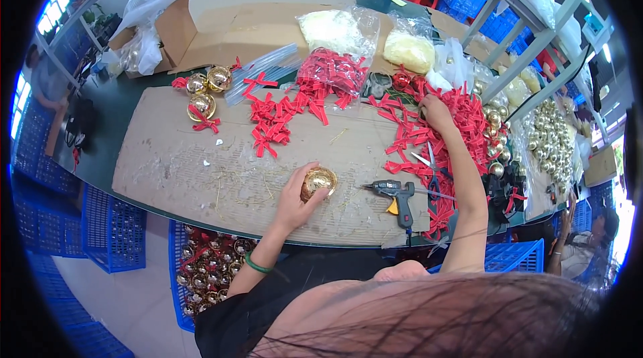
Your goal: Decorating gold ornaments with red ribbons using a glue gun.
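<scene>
My left hand (299, 196) is wrapped round a shiny gold jingle bell (320, 180), resting over the cardboard sheet (167, 177) near the table's front edge. My right hand (437, 112) reaches far to the right, into the back of a heap of red ribbon bows (469, 123). Its fingers are curled down beside some dark green strands, and whatever they pinch is hidden. Between my arms lies a black glue gun (395, 194) with an orange trigger. Scissors (429, 160) lie on the bows close to my right forearm.
Three gold bells with red bows (202, 107) stand at the left. A bag of red bows (333, 77) and clear glue sticks (264, 73) lie farther back. Many small gold bells (550, 133) are heaped at the right. A blue crate (179, 257) of finished-looking bells stands below the front edge.
</scene>
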The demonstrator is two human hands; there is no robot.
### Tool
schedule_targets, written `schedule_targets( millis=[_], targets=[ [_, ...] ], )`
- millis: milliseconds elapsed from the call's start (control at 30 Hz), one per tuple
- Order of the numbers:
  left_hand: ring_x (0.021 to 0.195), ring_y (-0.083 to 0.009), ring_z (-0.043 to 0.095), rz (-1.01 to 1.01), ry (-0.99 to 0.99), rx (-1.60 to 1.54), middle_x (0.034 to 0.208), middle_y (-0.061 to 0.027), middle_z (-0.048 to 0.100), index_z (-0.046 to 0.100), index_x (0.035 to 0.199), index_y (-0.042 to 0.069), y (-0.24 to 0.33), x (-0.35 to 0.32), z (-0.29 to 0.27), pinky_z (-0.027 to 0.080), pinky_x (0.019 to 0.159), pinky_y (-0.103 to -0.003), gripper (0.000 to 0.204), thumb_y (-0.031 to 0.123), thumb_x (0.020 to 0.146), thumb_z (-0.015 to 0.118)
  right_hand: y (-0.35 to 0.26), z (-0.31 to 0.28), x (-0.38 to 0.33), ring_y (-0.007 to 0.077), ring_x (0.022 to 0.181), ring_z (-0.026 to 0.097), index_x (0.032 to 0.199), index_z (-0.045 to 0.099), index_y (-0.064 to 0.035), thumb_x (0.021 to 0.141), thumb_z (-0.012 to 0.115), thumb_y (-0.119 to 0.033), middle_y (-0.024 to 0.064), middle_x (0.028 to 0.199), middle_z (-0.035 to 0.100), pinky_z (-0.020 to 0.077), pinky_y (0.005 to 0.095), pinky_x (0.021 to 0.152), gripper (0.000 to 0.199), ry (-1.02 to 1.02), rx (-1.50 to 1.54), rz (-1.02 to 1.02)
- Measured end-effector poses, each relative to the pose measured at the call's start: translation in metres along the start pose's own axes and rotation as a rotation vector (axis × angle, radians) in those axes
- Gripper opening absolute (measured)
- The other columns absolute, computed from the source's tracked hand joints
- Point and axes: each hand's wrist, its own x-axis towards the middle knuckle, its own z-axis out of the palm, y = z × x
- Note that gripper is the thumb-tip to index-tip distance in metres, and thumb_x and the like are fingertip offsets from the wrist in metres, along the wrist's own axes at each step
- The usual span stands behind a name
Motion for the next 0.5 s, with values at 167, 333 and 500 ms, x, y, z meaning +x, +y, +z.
schedule_targets(
  millis=[167, 333, 500],
  targets=[
    [0.114, -0.0284, 0.064, -0.005, 0.001, 0.000, 0.125, -0.0169, 0.063, 0.055, 0.134, 0.001, 0.001, -0.001, -0.001, 0.049, 0.098, -0.036, 0.054, 0.024, 0.090, 0.074, -0.025, -0.040, -0.002, 0.0395, 0.098, 0.064, 0.106, 0.064, -0.0044, 0.095, 0.059, -0.011, 0.0198, 0.101, 0.068, 0.0510, 0.0462, 0.085, 0.014, 0.270, 0.162, -0.044],
    [0.113, -0.0283, 0.064, -0.021, -0.001, -0.014, 0.125, -0.0171, 0.064, 0.056, 0.134, 0.001, 0.001, 0.000, -0.001, 0.049, 0.097, -0.037, 0.054, 0.025, 0.089, 0.074, -0.062, -0.059, -0.003, 0.0404, 0.092, 0.066, 0.110, 0.063, -0.0053, 0.095, 0.060, -0.009, 0.0204, 0.097, 0.068, 0.0511, 0.0466, 0.083, 0.016, 0.260, 0.238, -0.005],
    [0.111, -0.0281, 0.064, -0.024, -0.005, 0.015, 0.123, -0.0172, 0.064, 0.056, 0.134, 0.001, 0.003, 0.001, -0.001, 0.049, 0.096, -0.036, 0.054, 0.025, 0.089, 0.074, -0.073, -0.097, -0.003, 0.0395, 0.093, 0.065, 0.113, 0.062, -0.0069, 0.093, 0.060, -0.004, 0.0203, 0.098, 0.067, 0.0510, 0.0460, 0.081, 0.020, 0.479, 0.090, -0.045]
  ],
)
